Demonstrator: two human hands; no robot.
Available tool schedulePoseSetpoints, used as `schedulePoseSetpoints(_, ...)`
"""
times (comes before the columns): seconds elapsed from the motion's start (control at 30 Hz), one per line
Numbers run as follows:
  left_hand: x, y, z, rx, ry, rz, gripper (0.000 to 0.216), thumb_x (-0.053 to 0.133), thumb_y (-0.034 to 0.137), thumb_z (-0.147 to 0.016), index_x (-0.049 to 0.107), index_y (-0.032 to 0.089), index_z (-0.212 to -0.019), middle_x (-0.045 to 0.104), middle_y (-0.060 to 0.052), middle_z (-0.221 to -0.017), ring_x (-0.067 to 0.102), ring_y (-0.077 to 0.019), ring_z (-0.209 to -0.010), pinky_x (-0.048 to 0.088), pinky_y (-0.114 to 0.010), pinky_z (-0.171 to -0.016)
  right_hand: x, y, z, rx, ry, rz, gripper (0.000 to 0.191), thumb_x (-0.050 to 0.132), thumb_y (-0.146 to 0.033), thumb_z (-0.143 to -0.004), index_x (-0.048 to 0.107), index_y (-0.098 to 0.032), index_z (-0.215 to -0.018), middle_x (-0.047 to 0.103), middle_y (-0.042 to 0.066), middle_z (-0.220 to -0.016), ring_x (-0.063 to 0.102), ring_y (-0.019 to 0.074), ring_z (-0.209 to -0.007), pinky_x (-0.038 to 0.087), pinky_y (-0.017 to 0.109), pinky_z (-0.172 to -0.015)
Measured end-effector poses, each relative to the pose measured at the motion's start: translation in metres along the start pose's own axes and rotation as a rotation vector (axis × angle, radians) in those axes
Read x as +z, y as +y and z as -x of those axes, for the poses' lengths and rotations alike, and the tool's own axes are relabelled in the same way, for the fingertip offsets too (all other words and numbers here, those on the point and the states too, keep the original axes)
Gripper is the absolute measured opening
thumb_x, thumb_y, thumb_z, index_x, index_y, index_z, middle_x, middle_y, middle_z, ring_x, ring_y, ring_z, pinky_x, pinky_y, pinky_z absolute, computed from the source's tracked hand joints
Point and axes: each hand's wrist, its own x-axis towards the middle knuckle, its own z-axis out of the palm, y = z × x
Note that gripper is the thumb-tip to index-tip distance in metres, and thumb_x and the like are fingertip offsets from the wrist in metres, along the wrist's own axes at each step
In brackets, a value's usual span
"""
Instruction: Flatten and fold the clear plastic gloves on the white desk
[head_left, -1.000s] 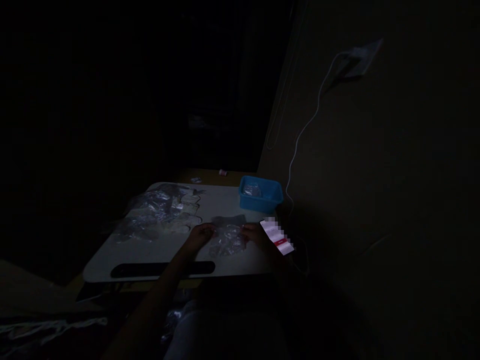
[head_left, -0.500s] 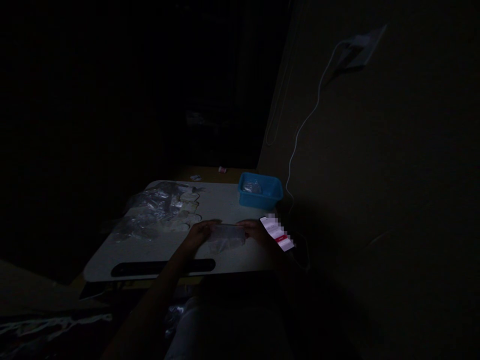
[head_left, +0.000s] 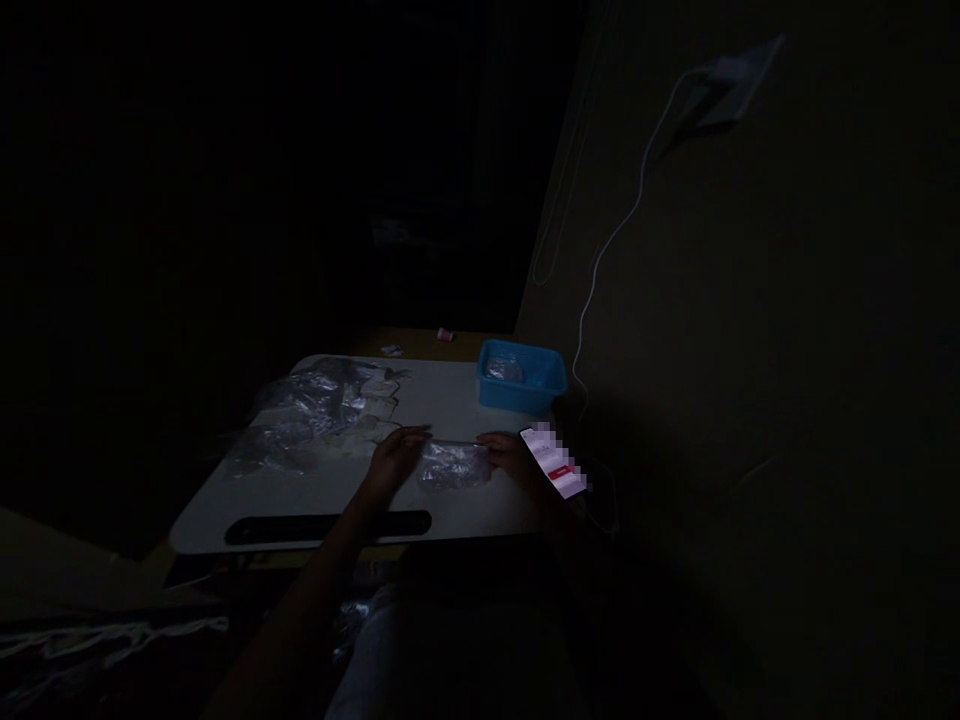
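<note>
Bag (head_left: 454, 467) held at both far corners, dim light

Left hand (head_left: 394, 460) reaches in over the slot (head_left: 322, 527), wrist bent, fingers pinching the bag's left corner. Right hand (head_left: 508, 455) mirrors it, fingers closed on the right corner; its forearm is lost in shadow. Bag lies between them, over the table (head_left: 480, 515). White surface shows between bag and front edge. Bin (head_left: 517, 395) stands beyond the right hand, phone (head_left: 551, 460) just beside it; plastic heap (head_left: 315, 400) to the left.

The left grip (head_left: 395, 460) and right grip (head_left: 504, 452) face each other, both pinching, left forearm (head_left: 322, 570) angled forward.
</note>
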Motion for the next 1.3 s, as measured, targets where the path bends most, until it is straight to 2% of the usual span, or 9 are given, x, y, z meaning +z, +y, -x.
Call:
schedulePoseSetpoints(0.1, 0.001, -0.002, 0.002, 0.048, 0.046, 0.005, 0.033, 0.064, 0.035, -0.064, 0.057, 0.017, -0.091, 0.064, -0.010, -0.102, 0.058, -0.0198, -0.094, 0.046, -0.034, -0.080, 0.001, 0.001, 0.000, -0.036, 0.025, 0.034, 0.031, 0.058, -0.021, -0.064, 0.062, -0.015, -0.095, 0.066, 0.004, -0.076, 0.058, 0.0125, -0.056, 0.045, 0.025, -0.052)
schedulePoseSetpoints(0.2, 0.004, 0.001, 0.007, 0.118, 0.031, -0.165, 0.037, 0.057, 0.037, -0.070, 0.051, 0.018, -0.102, 0.058, -0.012, -0.114, 0.053, -0.0213, -0.105, 0.045, -0.038, -0.084, 0.003, 0.002, 0.001, -0.055, 0.068, 0.073, 0.030, 0.057, -0.023, -0.066, 0.062, -0.014, -0.094, 0.066, 0.003, -0.074, 0.058, 0.0125, -0.055, 0.045, 0.025, -0.052)
schedulePoseSetpoints(0.27, 0.007, 0.006, 0.011, 0.209, -0.052, -0.421, 0.040, 0.053, 0.039, -0.074, 0.050, 0.018, -0.108, 0.057, -0.012, -0.116, 0.052, -0.0217, -0.106, 0.043, -0.039, -0.087, 0.004, 0.001, 0.002, -0.064, 0.098, 0.098, 0.029, 0.055, -0.023, -0.067, 0.062, -0.014, -0.094, 0.066, 0.004, -0.076, 0.059, 0.0136, -0.058, 0.046, 0.026, -0.054)
schedulePoseSetpoints(0.4, 0.013, 0.016, 0.017, 0.415, -0.340, -1.041, 0.053, 0.056, 0.041, -0.072, 0.046, 0.022, -0.121, 0.052, -0.009, -0.122, 0.045, -0.0240, -0.114, 0.035, -0.041, -0.096, 0.004, -0.001, 0.008, -0.096, 0.172, 0.164, 0.029, 0.047, -0.019, -0.069, 0.062, -0.015, -0.094, 0.066, 0.007, -0.093, 0.062, 0.0178, -0.075, 0.050, 0.029, -0.063)
schedulePoseSetpoints(0.53, 0.016, 0.017, 0.021, 0.465, -0.493, -1.346, 0.063, 0.054, 0.044, -0.072, 0.037, 0.021, -0.129, 0.041, -0.010, -0.134, 0.035, -0.0254, -0.124, 0.029, -0.043, -0.099, 0.008, -0.002, 0.018, -0.151, 0.334, 0.275, 0.040, 0.034, -0.012, -0.072, 0.057, -0.015, -0.104, 0.060, 0.009, -0.109, 0.058, 0.0181, -0.095, 0.050, 0.030, -0.075)
schedulePoseSetpoints(0.67, 0.014, 0.014, 0.020, 0.432, -0.523, -1.427, 0.061, 0.050, 0.033, -0.073, 0.034, 0.020, -0.131, 0.037, -0.010, -0.137, 0.032, -0.0236, -0.125, 0.027, -0.043, -0.100, 0.015, 0.003, 0.027, -0.256, 0.455, 0.538, 0.034, 0.039, -0.014, -0.073, 0.059, -0.013, -0.100, 0.061, 0.011, -0.105, 0.055, 0.0197, -0.101, 0.043, 0.033, -0.089)
schedulePoseSetpoints(0.9, 0.013, 0.011, 0.019, 0.448, -0.495, -1.373, 0.056, 0.044, 0.020, -0.072, 0.038, 0.017, -0.127, 0.041, -0.010, -0.134, 0.036, -0.0209, -0.123, 0.030, -0.041, -0.099, 0.018, 0.011, 0.034, -0.431, 0.364, 0.768, 0.038, 0.046, -0.010, -0.065, 0.060, -0.014, -0.100, 0.059, 0.011, -0.105, 0.051, 0.0203, -0.103, 0.041, 0.034, -0.092)
schedulePoseSetpoints(1.07, 0.008, 0.005, 0.017, 0.468, -0.456, -1.352, 0.055, 0.043, 0.018, -0.072, 0.039, 0.017, -0.127, 0.043, -0.010, -0.133, 0.038, -0.0205, -0.122, 0.032, -0.041, -0.098, 0.018, 0.012, 0.033, -0.457, 0.317, 0.838, 0.042, 0.044, -0.007, -0.063, 0.060, -0.014, -0.102, 0.060, 0.010, -0.105, 0.052, 0.0204, -0.101, 0.042, 0.035, -0.092)
schedulePoseSetpoints(1.3, 0.013, 0.004, 0.016, 0.478, -0.438, -1.445, 0.042, 0.030, 0.029, -0.086, 0.042, 0.018, -0.125, 0.044, -0.010, -0.132, 0.037, -0.0189, -0.123, 0.030, -0.041, -0.099, 0.027, 0.013, 0.035, -0.386, 0.448, 0.923, 0.037, 0.038, -0.015, -0.078, 0.057, -0.008, -0.110, 0.058, 0.015, -0.112, 0.051, 0.0209, -0.106, 0.039, 0.035, -0.094)
